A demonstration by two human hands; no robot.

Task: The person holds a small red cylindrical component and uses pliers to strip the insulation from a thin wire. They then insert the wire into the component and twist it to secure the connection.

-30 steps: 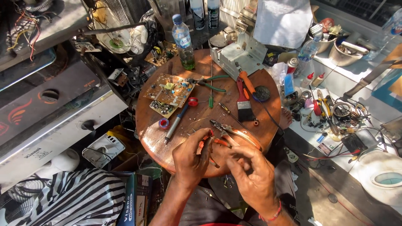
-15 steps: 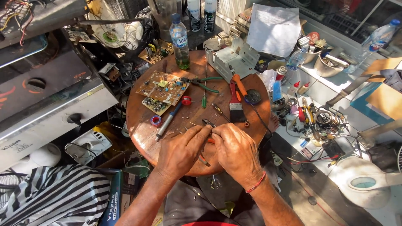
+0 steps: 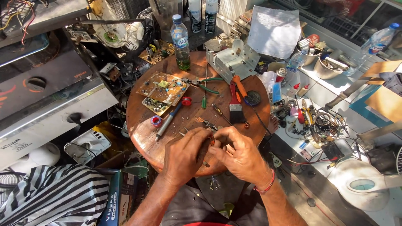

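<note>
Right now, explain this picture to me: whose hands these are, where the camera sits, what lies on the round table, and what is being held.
There is no machine here. A person works with two bare hands, and the one camera sits on that person's head, looking down.

The left hand and the right hand meet at the near edge of a round wooden table. Together they pinch a small part between the fingers; it is mostly hidden, so I cannot tell what it is.

On the table lie a tan circuit board, a soldering iron, a small roll of tape, green-handled pliers, a paintbrush and a plastic bottle standing upright. A grey metal box sits at the far edge.

Around the table are tools and wires on a white surface at the right, and a striped cloth at the lower left.
</note>
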